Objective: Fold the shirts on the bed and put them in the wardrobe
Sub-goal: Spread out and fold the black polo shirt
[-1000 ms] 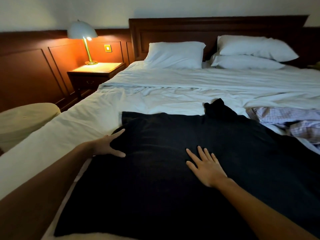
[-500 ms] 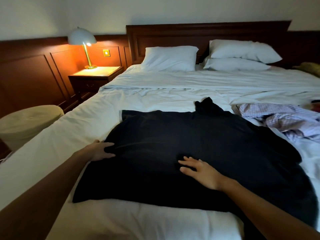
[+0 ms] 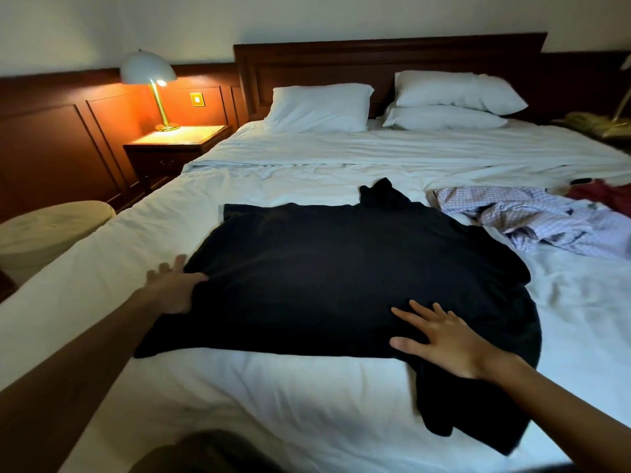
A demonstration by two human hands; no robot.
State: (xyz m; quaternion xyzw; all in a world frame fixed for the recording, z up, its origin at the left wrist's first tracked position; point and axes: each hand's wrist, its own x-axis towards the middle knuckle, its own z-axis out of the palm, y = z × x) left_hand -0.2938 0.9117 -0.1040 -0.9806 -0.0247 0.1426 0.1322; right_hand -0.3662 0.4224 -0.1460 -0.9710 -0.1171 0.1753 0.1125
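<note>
A black shirt (image 3: pixel 341 278) lies spread flat across the white bed (image 3: pixel 273 404), with one sleeve trailing toward the near edge at the right. My left hand (image 3: pixel 172 285) rests at the shirt's left edge, fingers straight on the sheet and thumb lying over the bunched fabric. Fingers spread, my right hand (image 3: pixel 444 339) lies flat on the shirt's lower right part. A crumpled lilac checked shirt (image 3: pixel 532 216) lies to the right of the black one, and a red garment (image 3: pixel 607 196) sits beyond it at the frame's edge. No wardrobe is in view.
Three white pillows (image 3: pixel 321 107) lean on the dark wooden headboard (image 3: pixel 375 59). A lit lamp (image 3: pixel 150 80) stands on the nightstand (image 3: pixel 174 141) left of the bed. A round beige stool (image 3: pixel 51 230) sits by the bed's left side. A small dark object (image 3: pixel 580 181) lies near the red garment.
The view has pulled back from the bed. Both hands have slid toward me over the black shirt, the left to its side edge, the right to its lower part. The shirt's near hem now shows.
</note>
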